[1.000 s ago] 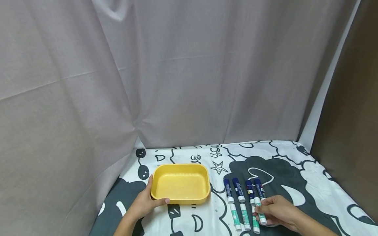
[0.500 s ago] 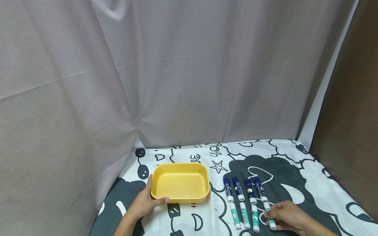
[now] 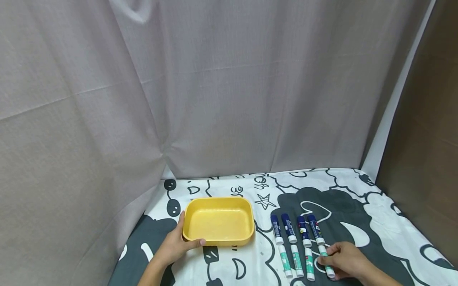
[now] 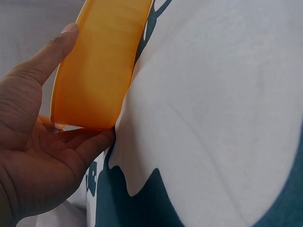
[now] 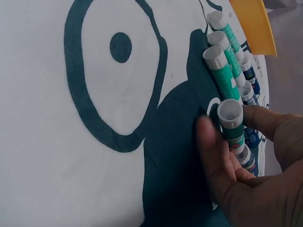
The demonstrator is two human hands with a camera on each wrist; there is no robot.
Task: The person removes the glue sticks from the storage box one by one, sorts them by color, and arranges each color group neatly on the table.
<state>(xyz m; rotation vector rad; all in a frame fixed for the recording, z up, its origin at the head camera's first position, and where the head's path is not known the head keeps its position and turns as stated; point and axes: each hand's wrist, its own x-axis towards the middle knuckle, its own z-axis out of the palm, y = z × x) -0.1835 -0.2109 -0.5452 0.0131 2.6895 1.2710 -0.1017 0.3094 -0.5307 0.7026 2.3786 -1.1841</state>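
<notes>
My left hand (image 3: 174,245) rests against the left end of a yellow plastic tray (image 3: 218,243), thumb along its near side and fingers at its far left. The left wrist view shows this hand (image 4: 42,142) touching the tray's wall (image 4: 97,71). My right hand (image 3: 347,260) pinches a green-and-white glue stick (image 3: 323,251), the rightmost of the front row. In the right wrist view one finger (image 5: 207,135) is blurred and stands slightly off this stick's white end (image 5: 230,113). Just behind it lies a blue glue stick (image 3: 316,229).
Several more green glue sticks (image 3: 296,261) and blue ones (image 3: 288,228) lie in two rows, end to end. A patterned black-and-white cloth (image 3: 266,254) covers the surface. Grey curtain (image 3: 222,99) hangs behind; a brown panel (image 3: 425,159) stands at right.
My right hand has moved the green glue stick slightly right and toward me, off its overlap with the blue one and into line with it. The left hand and tray have stayed put.
</notes>
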